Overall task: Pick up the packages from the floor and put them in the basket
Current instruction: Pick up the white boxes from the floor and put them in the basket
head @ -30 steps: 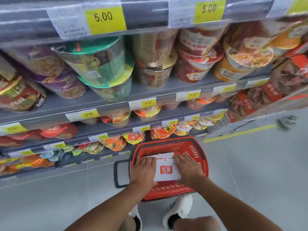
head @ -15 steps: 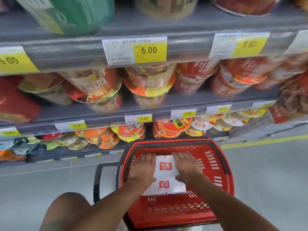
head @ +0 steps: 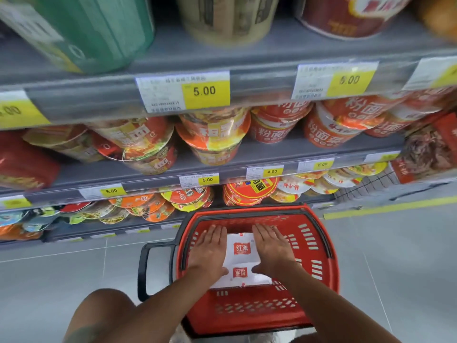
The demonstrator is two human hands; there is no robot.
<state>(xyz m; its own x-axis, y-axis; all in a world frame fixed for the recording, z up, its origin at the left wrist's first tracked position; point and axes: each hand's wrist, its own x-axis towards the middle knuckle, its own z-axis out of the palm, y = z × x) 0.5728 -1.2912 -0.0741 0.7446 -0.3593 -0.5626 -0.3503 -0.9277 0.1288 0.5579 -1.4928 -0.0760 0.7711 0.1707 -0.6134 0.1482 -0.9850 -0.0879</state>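
Note:
A red plastic basket [head: 320, 235] stands on the grey floor in front of the shelves. Two white packages with red logos lie inside it. The upper package [head: 243, 248] rests partly on the lower package [head: 241, 277]. My left hand [head: 209, 251] lies flat on the upper package's left edge, and my right hand [head: 272, 248] on its right edge. Fingers are stretched out and the thumbs are tucked at the package's near edge, so both hands hold it inside the basket.
The basket's black handle [head: 144, 271] sticks out to the left. Shelves of instant noodle bowls [head: 212, 137] with yellow price tags rise right behind the basket. A yellow line [head: 385, 209] runs on the floor at right. My knee [head: 99, 315] is at lower left.
The view has dropped lower and closer to the basket. My hands have carried the upper package down into the basket, onto a second white package.

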